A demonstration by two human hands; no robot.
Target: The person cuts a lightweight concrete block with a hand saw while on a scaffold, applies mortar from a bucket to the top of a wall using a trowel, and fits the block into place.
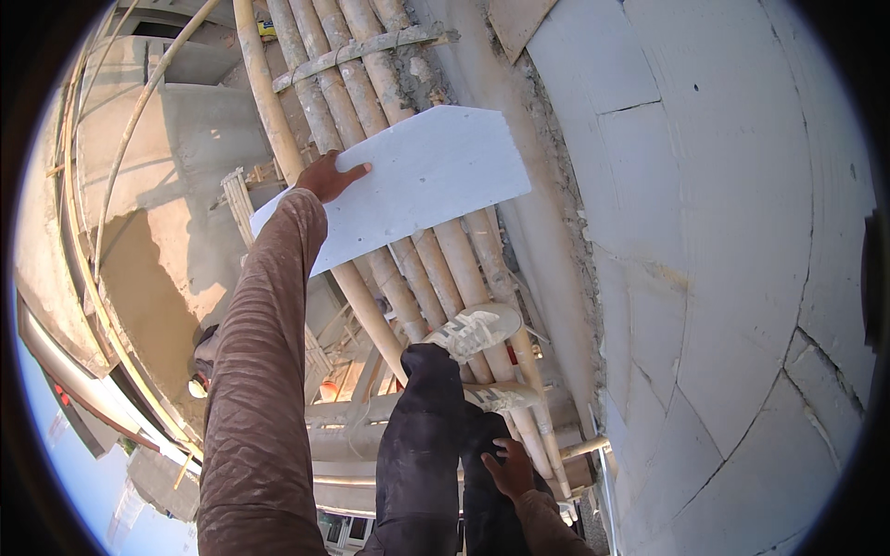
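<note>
A flat white board with cut-off corners lies slantwise across a walkway of bamboo poles. My left hand holds it near its upper left edge. The thumb is stretched over the board's face, while the other fingers are partly hidden at the edge. Low in the view, my right hand rests by my dark trouser leg with its fingers apart and nothing in them. My shoes, pale and dusty, stand on the poles below the board.
To the right rises a wall faced with pale panels, with cracks and open joints. A cross strip spans the poles ahead. Gaps between poles show a drop. Down at left are a person's helmet and a concrete surface.
</note>
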